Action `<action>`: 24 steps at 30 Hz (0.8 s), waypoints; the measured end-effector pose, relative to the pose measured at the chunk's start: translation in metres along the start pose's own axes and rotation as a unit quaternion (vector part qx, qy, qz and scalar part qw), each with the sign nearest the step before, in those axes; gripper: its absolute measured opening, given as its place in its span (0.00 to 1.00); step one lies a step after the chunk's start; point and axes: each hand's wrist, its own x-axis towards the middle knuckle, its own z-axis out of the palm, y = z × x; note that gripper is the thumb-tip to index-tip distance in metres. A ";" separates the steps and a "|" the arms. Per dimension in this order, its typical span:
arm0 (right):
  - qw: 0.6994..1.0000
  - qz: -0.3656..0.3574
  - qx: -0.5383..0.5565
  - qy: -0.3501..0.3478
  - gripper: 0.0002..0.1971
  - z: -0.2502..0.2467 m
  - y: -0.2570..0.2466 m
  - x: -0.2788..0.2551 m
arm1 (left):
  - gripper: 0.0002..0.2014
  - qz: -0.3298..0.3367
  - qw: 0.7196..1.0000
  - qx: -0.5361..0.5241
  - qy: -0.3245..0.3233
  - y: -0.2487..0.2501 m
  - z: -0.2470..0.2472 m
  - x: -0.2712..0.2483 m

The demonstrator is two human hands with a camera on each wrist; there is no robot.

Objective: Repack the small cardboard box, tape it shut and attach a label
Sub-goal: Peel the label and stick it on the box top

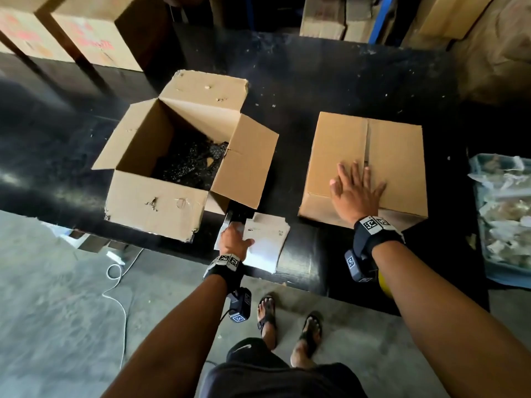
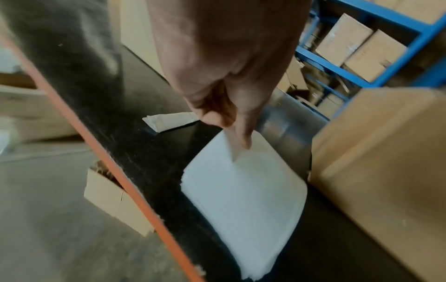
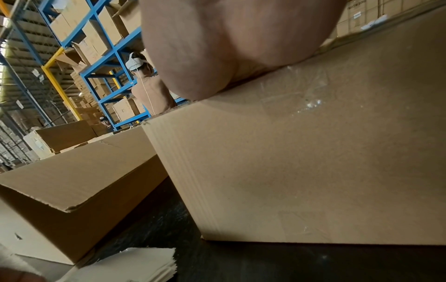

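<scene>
A small closed cardboard box [image 1: 339, 145] stands on the right of the black table [image 1: 316, 67]. My right hand [image 1: 356, 188] lies flat on its top with the fingers spread. In the right wrist view the palm [image 3: 229, 47] presses on this box [image 3: 289, 162], and clear tape shines on the cardboard. A stack of white label sheets [image 1: 267, 239] lies at the table's front edge. My left hand [image 1: 234, 239] rests on its left side. In the left wrist view my left hand [image 2: 231, 133] pinches a corner of the top sheet of the stack [image 2: 243, 190].
A larger open box [image 1: 155, 208] with dark contents stands left of the stack, flaps spread. A blue crate of plastic-wrapped items [image 1: 502, 219] sits at the right edge. Big cartons [image 1: 94, 38] line the back left. A white cable [image 1: 120, 297] lies on the floor.
</scene>
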 end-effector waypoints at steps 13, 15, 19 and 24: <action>1.000 0.002 0.005 -0.002 0.31 -0.003 -0.002 -0.001 | 0.15 -0.036 0.952 -0.269 -0.141 0.001 -0.013 -0.018; 1.000 0.002 0.002 -0.003 0.31 -0.005 -0.002 -0.003 | 0.11 -0.041 0.954 -0.273 -0.120 0.001 -0.017 -0.022; 1.000 -0.001 0.005 -0.009 0.31 -0.007 -0.003 -0.005 | 0.12 -0.005 0.949 -0.293 -0.115 0.008 -0.026 -0.029; 0.998 0.010 0.049 -0.047 0.31 -0.022 -0.004 0.002 | 0.11 0.091 0.940 -0.295 -0.149 0.051 -0.045 -0.044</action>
